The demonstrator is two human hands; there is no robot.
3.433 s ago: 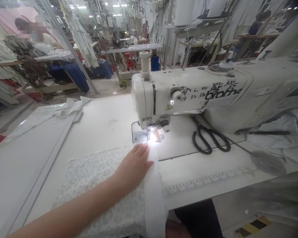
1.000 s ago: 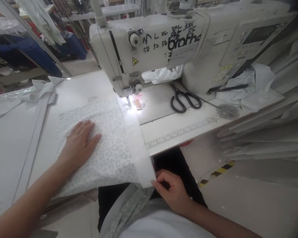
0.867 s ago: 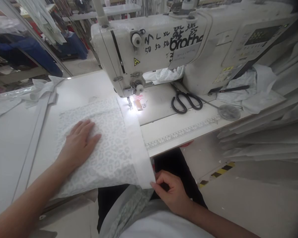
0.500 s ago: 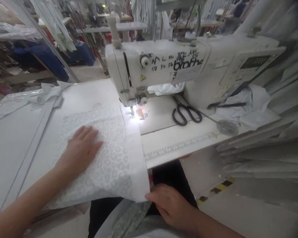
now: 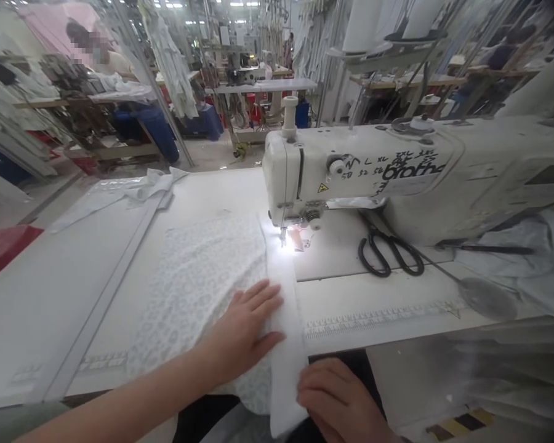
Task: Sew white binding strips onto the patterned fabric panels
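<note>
A pale leopard-print fabric (image 5: 198, 289) with a plain white band (image 5: 281, 295) along its right edge lies on the sewing table (image 5: 64, 289). The band runs under the lit needle of a white sewing machine (image 5: 373, 172). My left hand (image 5: 242, 332) lies flat on the fabric beside the band, fingers stretched out. At the table's front edge my right hand (image 5: 339, 403) is curled, holding the band's lower end where it hangs off the table.
Black scissors (image 5: 388, 252) lie on the machine bed right of the needle. A printed ruler (image 5: 378, 317) runs along the table's front edge. White cloth pieces (image 5: 133, 191) lie at the far left corner. A person (image 5: 96, 58) works at a distant bench.
The fabric has moved away from me under the needle. My left hand has shifted right, next to the band. My view has risen and my right hand now sits nearer the table edge.
</note>
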